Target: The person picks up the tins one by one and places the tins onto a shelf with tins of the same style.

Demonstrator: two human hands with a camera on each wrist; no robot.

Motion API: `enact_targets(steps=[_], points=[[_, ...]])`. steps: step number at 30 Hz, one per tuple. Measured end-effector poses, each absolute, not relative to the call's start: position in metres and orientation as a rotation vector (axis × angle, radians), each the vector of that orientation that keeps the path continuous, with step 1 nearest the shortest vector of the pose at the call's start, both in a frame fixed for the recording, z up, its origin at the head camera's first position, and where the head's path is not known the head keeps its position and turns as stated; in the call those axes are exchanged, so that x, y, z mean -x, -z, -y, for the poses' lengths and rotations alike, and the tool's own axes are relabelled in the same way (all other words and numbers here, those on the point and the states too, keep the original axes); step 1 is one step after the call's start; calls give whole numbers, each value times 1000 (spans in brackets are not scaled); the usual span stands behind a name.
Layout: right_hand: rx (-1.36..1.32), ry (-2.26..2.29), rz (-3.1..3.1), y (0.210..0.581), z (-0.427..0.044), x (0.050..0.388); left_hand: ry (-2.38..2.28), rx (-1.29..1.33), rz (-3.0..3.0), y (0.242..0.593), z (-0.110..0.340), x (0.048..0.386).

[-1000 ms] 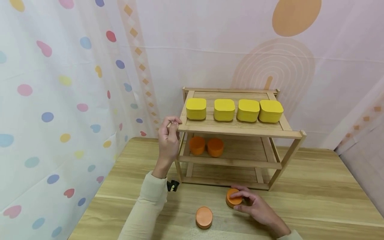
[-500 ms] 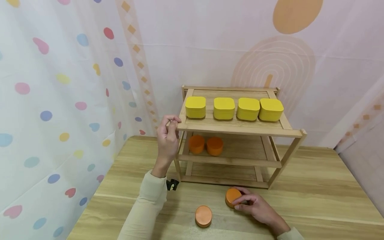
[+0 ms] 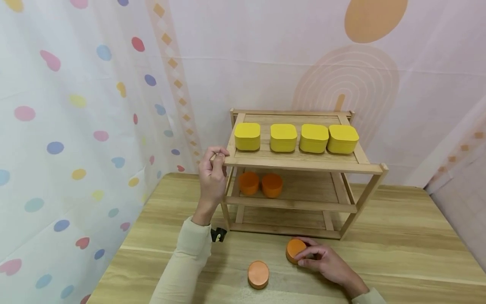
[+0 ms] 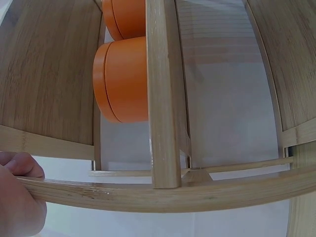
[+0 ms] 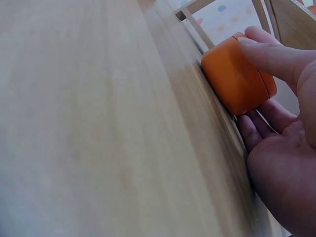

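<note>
1. Nearest: a lone orange tin [image 3: 258, 275] on the bench [image 3: 402, 245], well in front of the wooden rack [image 3: 303, 162], a little left of its middle. Round lid facing up.
2. Right hand [image 3: 328, 266] low over the bench, near the rack's front foot rail. Its thumb and fingers [image 5: 276, 57] are clamped on the sides of a second tin, the gripped tin [image 3: 295, 251]. Lid seam shows in the right wrist view; the tin stands just in front of the rack, right of its middle.
3. Left hand [image 3: 213, 175] at the rack's left front corner, top level. Fingers curled and clamped on the wood there. Pale sleeve [image 3: 182, 261] behind it, small black object [image 3: 218, 235] by the cuff.
4. Rack's middle tier, left end: two orange tins [image 3: 272, 185], lidded, just beside each other.
5. Rack's top tier: row of four yellow boxes [image 3: 283, 138], rounded-square, lidded. Right-hand two closest together; leftmost more widely spaced.
6. Behind the rack: patterned curtain [image 3: 243, 76], pale, with printed arches.
</note>
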State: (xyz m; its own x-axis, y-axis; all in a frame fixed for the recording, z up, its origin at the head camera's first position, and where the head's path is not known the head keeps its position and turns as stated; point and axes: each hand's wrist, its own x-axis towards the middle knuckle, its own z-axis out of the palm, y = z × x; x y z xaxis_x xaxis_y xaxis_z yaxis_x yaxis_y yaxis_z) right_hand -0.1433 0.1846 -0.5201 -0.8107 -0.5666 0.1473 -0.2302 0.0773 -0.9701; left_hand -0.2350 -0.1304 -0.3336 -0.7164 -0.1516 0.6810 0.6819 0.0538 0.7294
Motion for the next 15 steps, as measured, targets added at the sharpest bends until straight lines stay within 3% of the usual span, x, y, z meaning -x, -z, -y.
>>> enact_targets(steps=[15], points=[[762,1828,-2054,517,-183,142,1740,516,1732,333,131,234]])
